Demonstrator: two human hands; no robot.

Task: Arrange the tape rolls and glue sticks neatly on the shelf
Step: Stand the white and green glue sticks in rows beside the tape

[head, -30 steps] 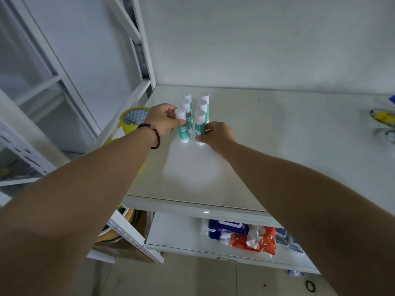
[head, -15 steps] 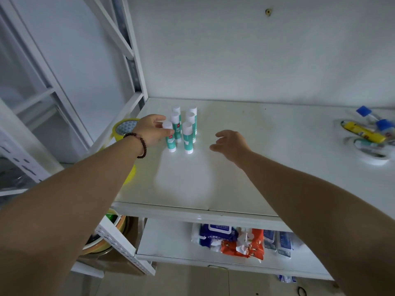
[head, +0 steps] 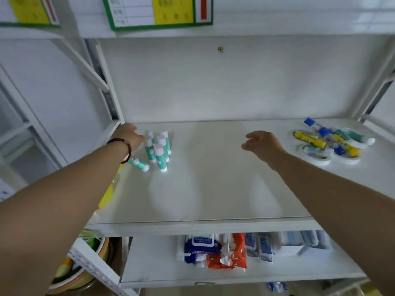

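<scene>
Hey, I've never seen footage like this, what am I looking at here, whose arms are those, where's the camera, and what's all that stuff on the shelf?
There is no machine here. A person wears a wide-angle camera on the head, so you see their own two bare arms reaching forward to a white shelf. The left hand, with a dark bead bracelet on its wrist, is beside a small cluster of upright glue sticks. One fallen glue stick lies on its side next to them. The right hand hovers open over the bare middle and holds nothing. At the far right sits an untidy pile of tape rolls with more glue tubes on top. The lower shelf holds wipe packets.
</scene>
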